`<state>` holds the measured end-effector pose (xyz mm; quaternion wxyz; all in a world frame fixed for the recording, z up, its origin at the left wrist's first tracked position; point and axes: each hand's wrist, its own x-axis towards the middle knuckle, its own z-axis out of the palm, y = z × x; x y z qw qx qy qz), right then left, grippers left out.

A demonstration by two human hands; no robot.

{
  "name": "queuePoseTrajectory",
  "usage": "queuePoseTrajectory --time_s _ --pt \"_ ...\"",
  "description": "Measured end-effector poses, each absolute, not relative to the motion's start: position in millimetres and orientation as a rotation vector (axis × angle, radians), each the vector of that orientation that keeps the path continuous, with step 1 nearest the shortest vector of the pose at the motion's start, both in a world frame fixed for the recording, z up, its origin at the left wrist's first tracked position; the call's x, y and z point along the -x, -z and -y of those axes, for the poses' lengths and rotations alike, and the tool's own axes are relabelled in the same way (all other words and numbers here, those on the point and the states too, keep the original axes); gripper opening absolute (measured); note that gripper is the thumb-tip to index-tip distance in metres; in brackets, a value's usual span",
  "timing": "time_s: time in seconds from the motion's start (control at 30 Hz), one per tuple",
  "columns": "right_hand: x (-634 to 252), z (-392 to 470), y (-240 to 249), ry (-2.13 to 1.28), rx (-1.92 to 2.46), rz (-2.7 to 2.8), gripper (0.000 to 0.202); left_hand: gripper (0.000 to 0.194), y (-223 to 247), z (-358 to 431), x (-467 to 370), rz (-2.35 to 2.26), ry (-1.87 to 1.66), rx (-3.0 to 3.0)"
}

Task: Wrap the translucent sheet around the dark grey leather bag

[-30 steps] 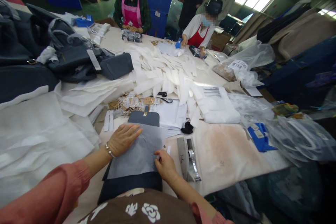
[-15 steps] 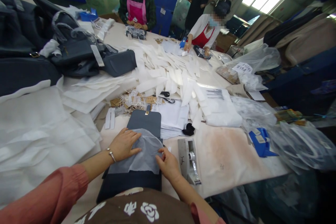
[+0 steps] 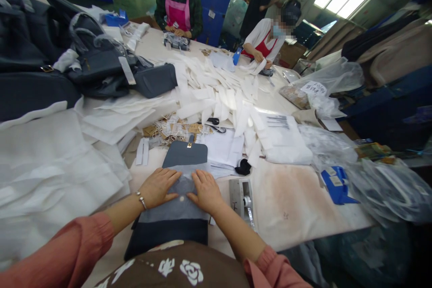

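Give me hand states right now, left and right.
Left hand: open, flat on the thin grey sheet over the dark bag, holding nothing.
Right hand: open, palm down on the same sheet, holding nothing.

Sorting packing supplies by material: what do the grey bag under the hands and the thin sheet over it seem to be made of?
The grey bag looks like smooth matte leather or a leather imitation, with a small gold clasp. The thin sheet, pressed flat by the left hand and right hand, looks like translucent tissue paper or nonwoven; the bag shows through it.

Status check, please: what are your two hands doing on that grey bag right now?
Left hand and right hand flat, palms down, on thin sheet over grey bag. Nothing gripped. Tape dispenser just right of right hand.
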<state>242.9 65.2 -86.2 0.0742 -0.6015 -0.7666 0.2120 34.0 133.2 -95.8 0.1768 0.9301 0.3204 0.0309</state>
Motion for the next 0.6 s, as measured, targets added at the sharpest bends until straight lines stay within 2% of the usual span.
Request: queuePoseTrajectory --time_s 0.33,0.6 --pt "-249 -75 97 -0.654 1.894 2.295 0.060 0.063 122 -135 -24 -0.913 -0.132 -2.559" --pt "-249 -86 97 -0.680 1.929 2.375 0.058 0.064 118 -137 -27 -0.985 -0.112 -2.501"
